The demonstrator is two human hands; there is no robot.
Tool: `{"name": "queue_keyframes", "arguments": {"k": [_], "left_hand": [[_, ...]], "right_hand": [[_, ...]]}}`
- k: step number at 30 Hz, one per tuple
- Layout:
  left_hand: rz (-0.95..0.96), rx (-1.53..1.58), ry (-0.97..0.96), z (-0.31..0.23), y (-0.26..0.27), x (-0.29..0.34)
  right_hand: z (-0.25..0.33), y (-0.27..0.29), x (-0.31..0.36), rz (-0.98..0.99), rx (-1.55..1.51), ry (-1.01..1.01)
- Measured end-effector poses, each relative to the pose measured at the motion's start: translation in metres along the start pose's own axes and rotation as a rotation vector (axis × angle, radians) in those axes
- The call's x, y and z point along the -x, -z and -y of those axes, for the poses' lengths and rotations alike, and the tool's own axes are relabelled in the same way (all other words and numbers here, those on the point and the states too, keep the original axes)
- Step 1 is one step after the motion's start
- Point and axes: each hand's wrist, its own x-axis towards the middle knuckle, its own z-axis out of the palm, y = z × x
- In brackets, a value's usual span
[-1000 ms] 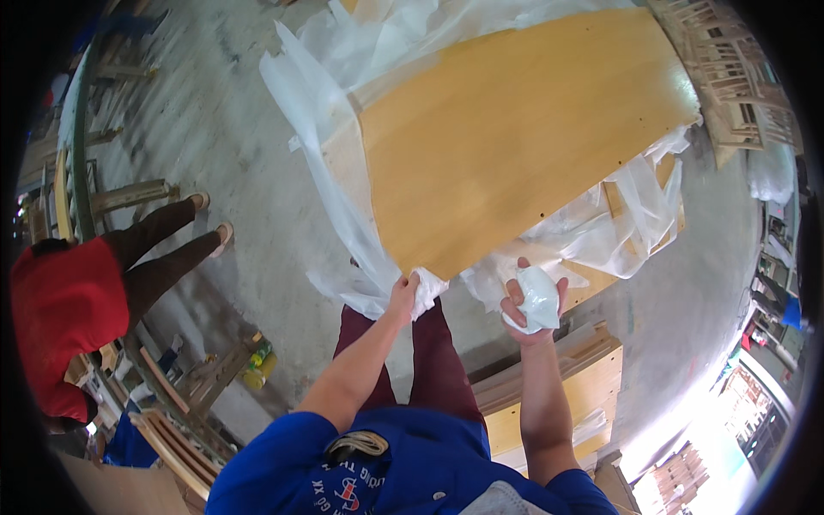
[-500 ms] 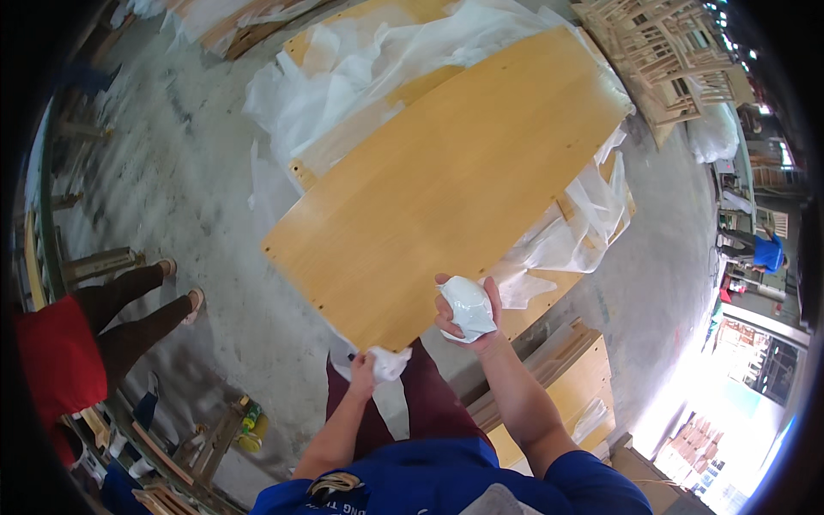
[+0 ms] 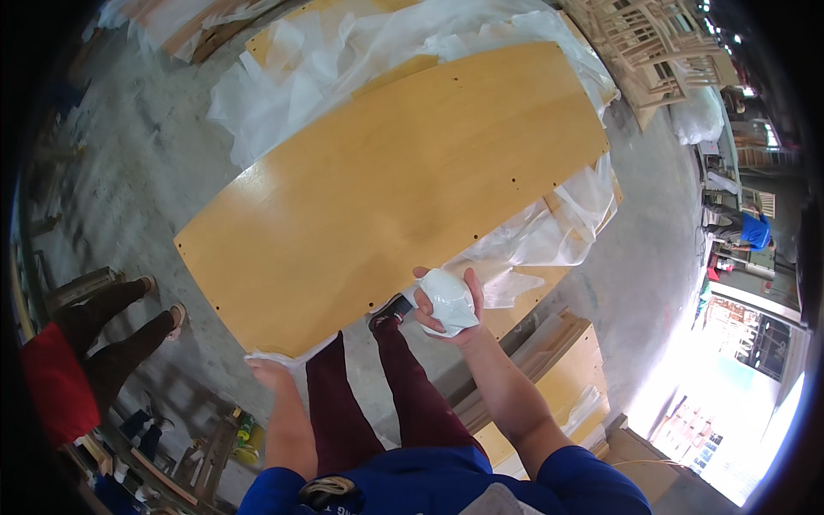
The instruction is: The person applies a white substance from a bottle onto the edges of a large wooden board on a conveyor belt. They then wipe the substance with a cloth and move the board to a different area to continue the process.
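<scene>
A long yellow wooden panel (image 3: pixel 403 215) with rounded ends lies in front of me on white plastic sheeting (image 3: pixel 326 60). My right hand (image 3: pixel 445 307) is closed around a bunched wad of white sheet (image 3: pixel 451 300) at the panel's near edge. My left hand (image 3: pixel 270 371) pinches a strip of the same white sheet at the panel's lower left corner. My legs in dark red trousers (image 3: pixel 378 403) stand below the panel.
Another person in a red top and dark trousers (image 3: pixel 77 343) stands at the left. More wooden panels (image 3: pixel 558 378) lie stacked at lower right on the concrete floor (image 3: pixel 137 154). Wooden frames (image 3: pixel 652 43) are piled at top right, and a crouching person in blue (image 3: pixel 755 230) is far right.
The view has swung so the panel now fills the middle. My left hand has moved down and left along the panel's edge; my right hand still holds the wad.
</scene>
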Motion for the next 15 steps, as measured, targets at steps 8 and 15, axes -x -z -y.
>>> {"name": "queue_keyframes", "arguments": {"k": [8,15], "left_hand": [[0.064,-0.120,-0.167,-0.057,0.001,-0.057],[0.091,-0.341,-0.516,-0.159,-0.029,-0.132]], "right_hand": [[-0.002,0.014,0.001,0.018,0.060,0.040],[-0.004,0.019,0.003,-0.066,0.137,0.181]]}}
